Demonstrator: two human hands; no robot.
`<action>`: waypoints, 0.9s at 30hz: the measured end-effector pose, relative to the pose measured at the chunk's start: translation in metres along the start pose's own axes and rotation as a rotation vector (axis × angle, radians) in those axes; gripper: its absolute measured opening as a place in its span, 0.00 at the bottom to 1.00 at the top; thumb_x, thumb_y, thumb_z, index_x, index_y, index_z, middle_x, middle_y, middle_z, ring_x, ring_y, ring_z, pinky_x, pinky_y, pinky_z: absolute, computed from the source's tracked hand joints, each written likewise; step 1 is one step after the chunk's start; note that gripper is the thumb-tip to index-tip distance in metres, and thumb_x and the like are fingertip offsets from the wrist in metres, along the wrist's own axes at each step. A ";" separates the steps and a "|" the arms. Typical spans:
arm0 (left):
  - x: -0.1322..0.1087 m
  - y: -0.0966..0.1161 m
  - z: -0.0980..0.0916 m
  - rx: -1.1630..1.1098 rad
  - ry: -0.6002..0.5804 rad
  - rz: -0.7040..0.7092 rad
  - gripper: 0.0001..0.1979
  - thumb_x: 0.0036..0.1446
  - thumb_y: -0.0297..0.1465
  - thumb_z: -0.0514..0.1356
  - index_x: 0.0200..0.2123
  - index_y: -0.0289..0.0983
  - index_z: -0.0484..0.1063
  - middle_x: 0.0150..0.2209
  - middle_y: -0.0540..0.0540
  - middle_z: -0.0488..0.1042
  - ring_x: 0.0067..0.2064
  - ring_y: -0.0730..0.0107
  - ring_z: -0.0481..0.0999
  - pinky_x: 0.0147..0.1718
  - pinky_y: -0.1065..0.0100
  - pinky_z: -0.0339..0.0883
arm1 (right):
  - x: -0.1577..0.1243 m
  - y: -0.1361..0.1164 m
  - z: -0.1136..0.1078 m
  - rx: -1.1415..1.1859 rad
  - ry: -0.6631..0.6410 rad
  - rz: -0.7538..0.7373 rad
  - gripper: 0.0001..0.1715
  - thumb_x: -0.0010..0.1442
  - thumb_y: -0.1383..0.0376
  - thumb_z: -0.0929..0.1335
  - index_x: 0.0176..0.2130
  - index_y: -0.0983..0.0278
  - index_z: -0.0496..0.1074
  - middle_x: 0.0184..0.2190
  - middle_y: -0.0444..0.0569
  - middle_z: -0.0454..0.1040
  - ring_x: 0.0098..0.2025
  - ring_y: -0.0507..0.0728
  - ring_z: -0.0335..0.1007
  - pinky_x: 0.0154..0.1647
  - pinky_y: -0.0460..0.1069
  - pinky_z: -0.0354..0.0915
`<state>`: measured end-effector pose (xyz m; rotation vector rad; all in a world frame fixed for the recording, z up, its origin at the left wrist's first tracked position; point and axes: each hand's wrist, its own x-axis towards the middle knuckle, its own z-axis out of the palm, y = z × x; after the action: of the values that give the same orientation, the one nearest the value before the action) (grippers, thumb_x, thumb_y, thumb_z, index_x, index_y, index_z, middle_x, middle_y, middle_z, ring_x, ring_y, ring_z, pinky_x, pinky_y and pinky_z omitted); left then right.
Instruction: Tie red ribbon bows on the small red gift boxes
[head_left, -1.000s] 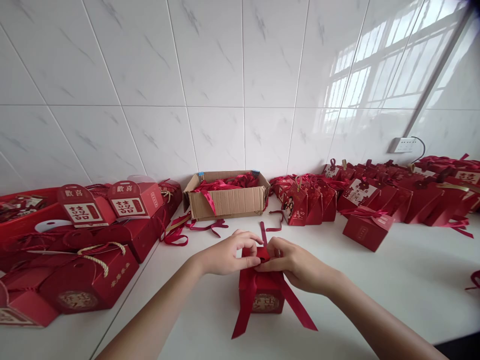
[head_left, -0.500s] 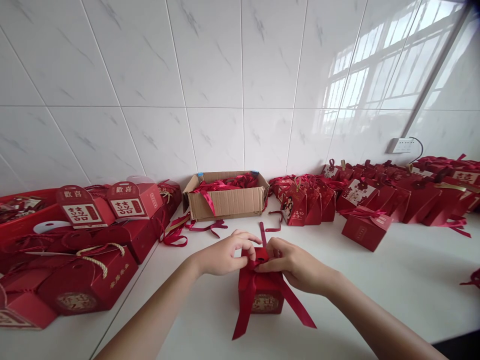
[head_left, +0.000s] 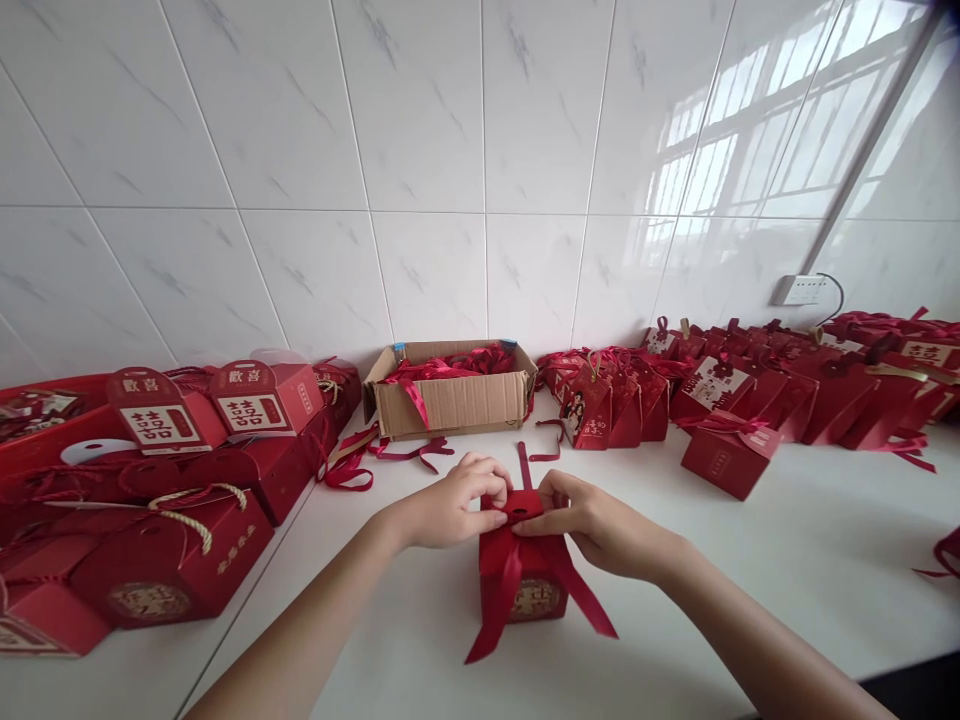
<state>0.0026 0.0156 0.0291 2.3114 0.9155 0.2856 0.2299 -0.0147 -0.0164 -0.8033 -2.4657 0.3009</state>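
A small red gift box (head_left: 538, 600) with gold lettering stands on the white table in front of me. Red ribbon runs over its top, with one tail (head_left: 498, 615) hanging at the left front and another tail (head_left: 589, 595) slanting to the right. My left hand (head_left: 459, 500) is closed at the top left of the box, thumb and fingertips pinching the ribbon by the flap. From the right, my right hand (head_left: 589, 520) pinches the ribbon beside a dark round hole in the top. The fingers partly cover the ribbon's crossing.
Behind the box stands a cardboard box (head_left: 450, 405) full of red ribbons. Loose ribbons (head_left: 412, 452) lie before it. Red gift boxes (head_left: 202, 550) and a red tray (head_left: 45, 440) fill the left. At right are rows of red boxes (head_left: 810, 390) and a single tied box (head_left: 727, 455).
The ribbon tails have drawn up a little, the right one most. My fingers have shifted slightly at the top, and the hole shows more clearly.
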 end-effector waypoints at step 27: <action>0.017 0.000 0.030 -0.503 0.258 -0.095 0.19 0.48 0.35 0.62 0.21 0.38 0.51 0.34 0.47 0.73 0.36 0.68 0.69 0.35 0.68 0.61 | 0.009 0.006 -0.002 0.961 0.347 0.467 0.13 0.53 0.64 0.71 0.36 0.62 0.64 0.30 0.41 0.63 0.31 0.48 0.60 0.31 0.46 0.57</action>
<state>0.0274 0.0121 0.0053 1.7887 0.9452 0.6998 0.2276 -0.0041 -0.0133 -0.8578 -1.4902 1.2638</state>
